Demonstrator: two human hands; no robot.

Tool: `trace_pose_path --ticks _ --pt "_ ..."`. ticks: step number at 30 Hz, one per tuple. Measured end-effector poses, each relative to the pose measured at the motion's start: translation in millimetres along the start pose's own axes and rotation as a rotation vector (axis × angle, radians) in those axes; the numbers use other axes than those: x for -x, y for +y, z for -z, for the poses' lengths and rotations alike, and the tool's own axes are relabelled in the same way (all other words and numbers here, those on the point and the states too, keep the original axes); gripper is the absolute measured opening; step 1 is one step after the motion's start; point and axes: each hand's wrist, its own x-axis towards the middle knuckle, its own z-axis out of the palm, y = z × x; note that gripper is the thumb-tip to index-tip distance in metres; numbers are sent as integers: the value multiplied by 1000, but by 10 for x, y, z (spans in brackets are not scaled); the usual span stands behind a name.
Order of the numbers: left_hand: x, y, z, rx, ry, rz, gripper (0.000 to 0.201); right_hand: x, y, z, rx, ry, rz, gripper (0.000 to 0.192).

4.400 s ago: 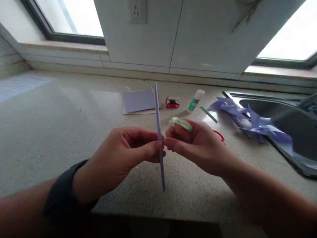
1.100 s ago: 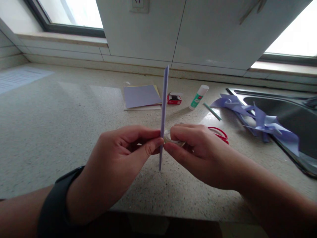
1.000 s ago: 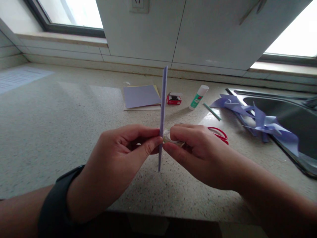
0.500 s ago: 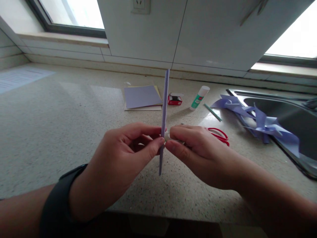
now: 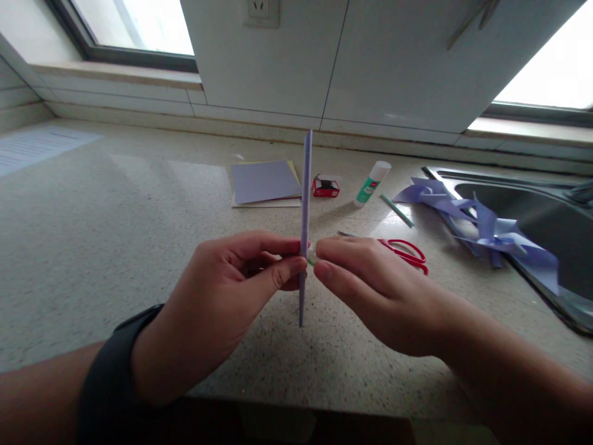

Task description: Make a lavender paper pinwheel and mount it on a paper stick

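Note:
My left hand (image 5: 245, 296) pinches a narrow purple paper strip (image 5: 306, 191) between thumb and fingers. The strip looks rolled or folded and stands nearly upright above the counter. On its right side, my right hand (image 5: 370, 284) has its fingers close together, pointing at the strip. A small clear piece with a greenish edge (image 5: 312, 254) shows between those fingertips and the strip; its kind is hard to make out. Behind my right hand lie red-handled scissors (image 5: 407, 253), partly covered by it.
Stacked paper sheets (image 5: 266, 181), a small red box (image 5: 325, 186), a glue stick (image 5: 373, 184) and a green stick (image 5: 396, 211) lie farther back. Purple folded-paper pinwheels (image 5: 491, 232) rest at the sink's edge (image 5: 532, 290). A printed sheet (image 5: 41, 145) lies at left.
My right hand's fingertips have drawn slightly away from the strip, and the thumb has shifted up. The scissors' tip now shows above the hand. My left hand still holds the strip.

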Motion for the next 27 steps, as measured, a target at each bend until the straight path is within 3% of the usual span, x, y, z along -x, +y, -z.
trace_pose_path --ticks 12,20,27 --pt "47 19 -39 -49 -31 -48 23 -29 48 -67 -135 71 51 29" --pt "57 89 -51 -144 6 -136 28 -55 23 -89 -93 170 127 31" --pt "82 85 -60 -210 37 -181 27 -39 13 -68 -88 113 113 28"
